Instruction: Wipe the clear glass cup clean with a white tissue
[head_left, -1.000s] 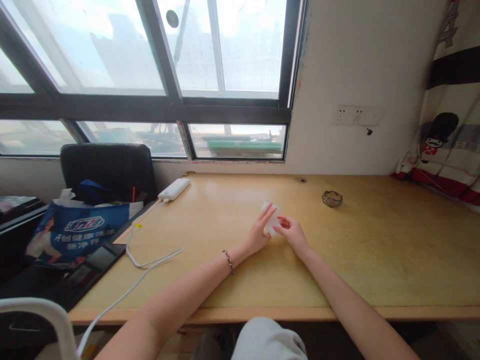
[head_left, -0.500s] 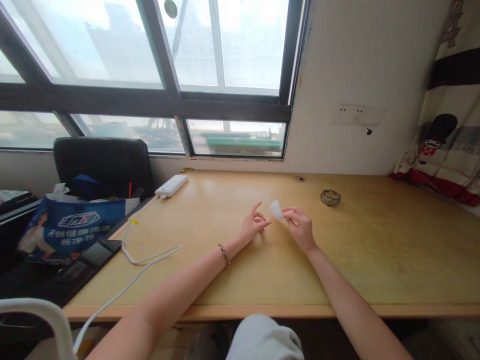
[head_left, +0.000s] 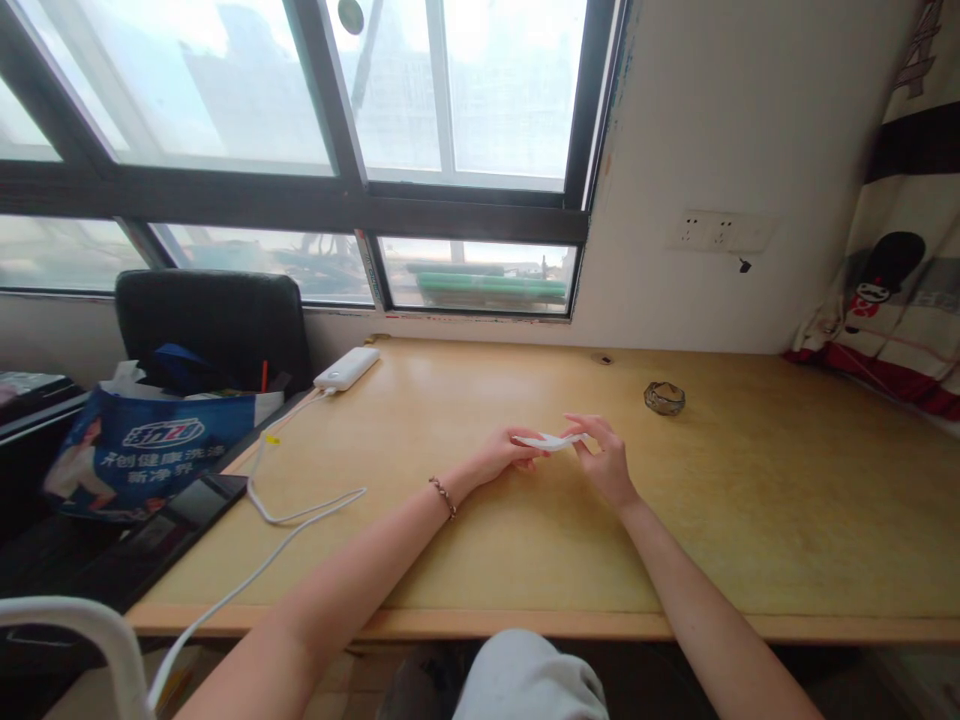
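Observation:
A thin white tissue [head_left: 553, 442] stretches nearly flat between my two hands, a little above the table [head_left: 450, 560]. Its left end is pinched in my left hand [head_left: 512, 452], between thumb and fingers. At the other end my right hand [head_left: 604, 462] grips it with the fingertips. A beaded bracelet [head_left: 444, 497] circles my left wrist. Past my right hand lies a small, round, brownish, ring-shaped object [head_left: 664, 398]; its kind is unclear.
To the left lies a white power bank [head_left: 347, 369] with a white cable [head_left: 307, 515] running over the table edge. A blue printed bag [head_left: 161, 450] rests on a black chair [head_left: 214, 315]. Beyond the table are a window and a wall socket [head_left: 705, 230]; a curtain [head_left: 892, 270] hangs at right.
My left hand has closed on the tissue's left end; before, it was open and apart from it. The tissue has gone from bunched upright to drawn out flat between both hands.

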